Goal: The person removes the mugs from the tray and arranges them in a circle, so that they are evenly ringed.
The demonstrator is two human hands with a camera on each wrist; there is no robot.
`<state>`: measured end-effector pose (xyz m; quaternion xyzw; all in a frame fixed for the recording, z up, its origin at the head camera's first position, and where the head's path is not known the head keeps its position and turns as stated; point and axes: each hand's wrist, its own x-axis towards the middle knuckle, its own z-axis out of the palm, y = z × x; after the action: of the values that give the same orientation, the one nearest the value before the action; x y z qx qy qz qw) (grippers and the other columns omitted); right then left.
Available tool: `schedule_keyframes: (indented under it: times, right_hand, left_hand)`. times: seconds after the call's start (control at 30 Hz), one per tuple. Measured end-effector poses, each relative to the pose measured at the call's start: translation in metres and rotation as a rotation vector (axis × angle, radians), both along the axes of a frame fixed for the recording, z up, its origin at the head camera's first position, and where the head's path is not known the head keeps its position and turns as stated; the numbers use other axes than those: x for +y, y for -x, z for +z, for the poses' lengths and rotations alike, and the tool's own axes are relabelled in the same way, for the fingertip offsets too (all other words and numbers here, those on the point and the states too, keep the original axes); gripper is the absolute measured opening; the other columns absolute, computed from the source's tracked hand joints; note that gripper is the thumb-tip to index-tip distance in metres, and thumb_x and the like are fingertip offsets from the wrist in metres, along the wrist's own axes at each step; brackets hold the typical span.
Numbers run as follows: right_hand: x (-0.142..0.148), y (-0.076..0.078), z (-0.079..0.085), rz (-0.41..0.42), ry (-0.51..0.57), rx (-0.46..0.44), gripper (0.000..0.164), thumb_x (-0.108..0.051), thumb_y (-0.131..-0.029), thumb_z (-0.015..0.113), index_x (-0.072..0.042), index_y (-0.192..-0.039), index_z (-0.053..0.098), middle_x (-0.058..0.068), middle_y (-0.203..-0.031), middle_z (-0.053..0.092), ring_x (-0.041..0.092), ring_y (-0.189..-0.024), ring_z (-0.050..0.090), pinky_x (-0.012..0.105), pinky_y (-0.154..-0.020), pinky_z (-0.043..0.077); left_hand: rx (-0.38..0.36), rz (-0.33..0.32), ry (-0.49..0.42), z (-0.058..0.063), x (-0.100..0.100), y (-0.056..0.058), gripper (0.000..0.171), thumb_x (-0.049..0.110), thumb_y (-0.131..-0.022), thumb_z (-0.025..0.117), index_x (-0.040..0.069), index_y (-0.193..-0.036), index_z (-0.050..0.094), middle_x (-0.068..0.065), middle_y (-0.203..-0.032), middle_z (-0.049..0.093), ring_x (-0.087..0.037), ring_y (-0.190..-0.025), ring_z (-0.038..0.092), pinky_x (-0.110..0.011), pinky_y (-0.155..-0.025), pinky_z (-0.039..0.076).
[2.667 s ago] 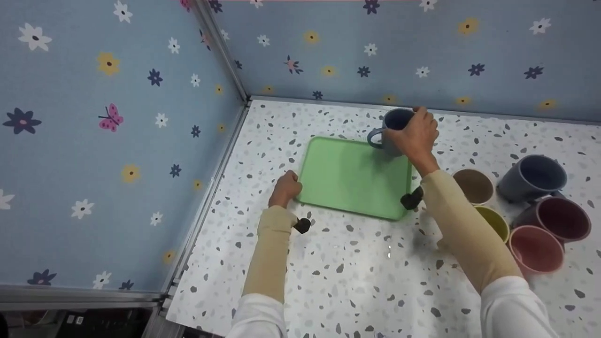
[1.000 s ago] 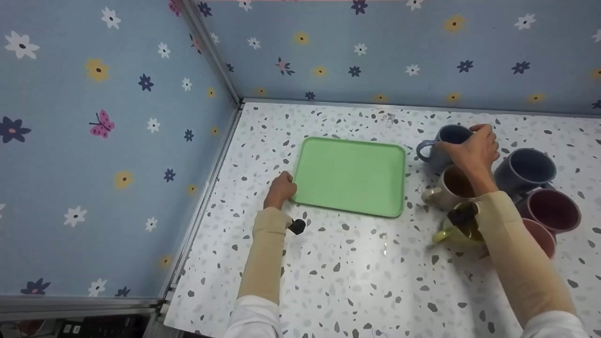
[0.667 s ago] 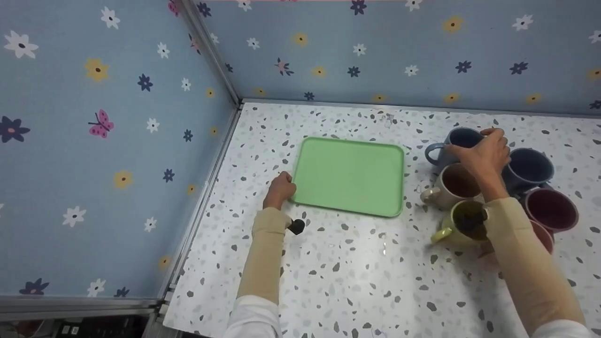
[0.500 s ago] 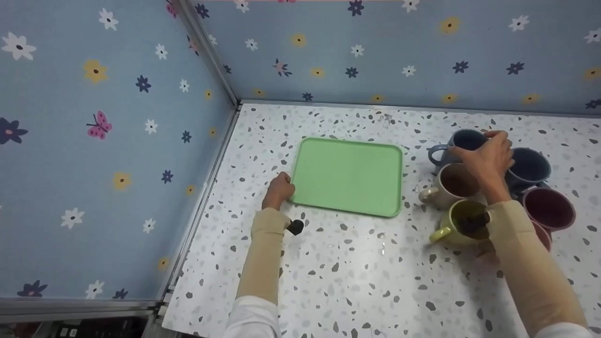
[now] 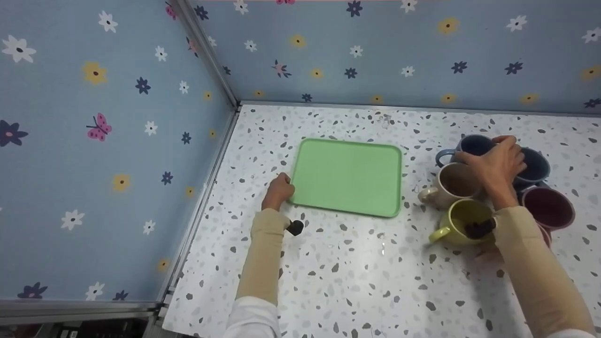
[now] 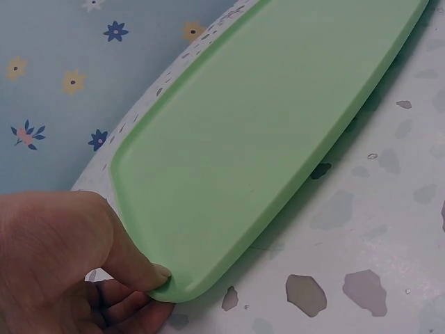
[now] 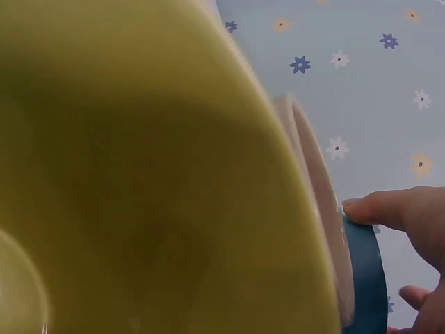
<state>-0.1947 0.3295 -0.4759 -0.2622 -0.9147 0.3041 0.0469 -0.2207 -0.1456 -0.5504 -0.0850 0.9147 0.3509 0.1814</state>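
My left hand [image 5: 279, 189] pinches the near left corner of a light green tray [image 5: 347, 178], thumb on top and fingers under the rim in the left wrist view. At the right, my right hand [image 5: 500, 164] grips the rim of a blue mug [image 5: 473, 144] whose handle points left. A cream mug [image 5: 455, 183] stands just in front of it, and a yellow mug [image 5: 462, 216] sits nearer. In the right wrist view the yellow mug [image 7: 167, 167] fills the left side, hiding most of the cream mug [image 7: 323, 216] and the blue mug [image 7: 366, 278].
A second dark blue mug [image 5: 534, 165] stands right of my right hand, with a maroon mug [image 5: 549, 207] before it. My right forearm mostly hides a pink mug [image 5: 544, 234]. Flowered blue panels [image 5: 375, 56] border the speckled table [image 5: 338, 277] behind and at left.
My right hand has carried the blue mug from over the tray's far right corner rightward, then down beside the other mugs. My left hand has stayed at the tray's corner.
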Motion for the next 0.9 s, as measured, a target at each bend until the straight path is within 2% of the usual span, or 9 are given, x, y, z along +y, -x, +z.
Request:
schedule_keyframes:
  times: [0.17, 0.37, 0.5, 0.67, 0.9]
  right_hand:
    - [0.003, -0.003, -0.004, -0.024, -0.048, -0.011, 0.102, -0.06, -0.066, 0.077, 0.001, -0.134, 0.031, 0.028, -0.131, 0.037, 0.045, -0.12, 0.03, 0.056, -0.1, 0.018]
    - [0.005, -0.005, -0.006, -0.031, -0.051, -0.012, 0.103, -0.062, -0.065, 0.076, 0.001, -0.133, 0.031, 0.028, -0.131, 0.036, 0.046, -0.122, 0.026, 0.057, -0.102, 0.015]
    - [0.005, -0.005, -0.006, -0.023, -0.044, -0.012, 0.104, -0.063, -0.066, 0.076, 0.002, -0.133, 0.03, 0.028, -0.132, 0.035, 0.046, -0.123, 0.024, 0.058, -0.102, 0.014]
    - [0.004, -0.005, -0.005, 0.026, -0.05, -0.048, 0.108, -0.066, -0.068, 0.072, 0.005, -0.136, 0.025, 0.034, -0.134, 0.03, 0.05, -0.126, 0.02, 0.062, -0.102, 0.012]
    - [0.011, -0.011, -0.001, 0.113, -0.069, -0.148, 0.122, -0.077, -0.07, 0.06, 0.012, -0.138, 0.013, 0.043, -0.136, 0.019, 0.059, -0.125, 0.017, 0.069, -0.099, 0.011]
  left_hand:
    - [-0.006, -0.006, 0.007, 0.0, 0.0, -0.001, 0.011, 0.004, -0.083, 0.038, 0.008, -0.093, 0.042, -0.007, -0.086, 0.042, -0.022, -0.084, 0.043, -0.031, -0.074, 0.036]
    - [-0.015, 0.003, -0.01, 0.0, 0.0, 0.0, 0.013, 0.004, -0.083, 0.039, 0.008, -0.094, 0.043, -0.007, -0.086, 0.042, -0.022, -0.083, 0.043, -0.031, -0.072, 0.035]
    - [-0.026, 0.0, -0.005, 0.0, 0.0, 0.001, 0.015, 0.005, -0.085, 0.039, 0.006, -0.098, 0.045, -0.008, -0.089, 0.044, -0.022, -0.085, 0.044, -0.032, -0.075, 0.037]
    - [-0.028, 0.003, 0.001, 0.0, -0.001, 0.001, 0.014, 0.006, -0.086, 0.04, 0.006, -0.099, 0.045, -0.008, -0.09, 0.044, -0.022, -0.086, 0.044, -0.033, -0.076, 0.037]
    - [-0.019, 0.001, 0.001, 0.001, 0.0, 0.0, 0.016, 0.005, -0.084, 0.04, 0.005, -0.099, 0.046, -0.008, -0.089, 0.044, -0.023, -0.086, 0.044, -0.033, -0.076, 0.037]
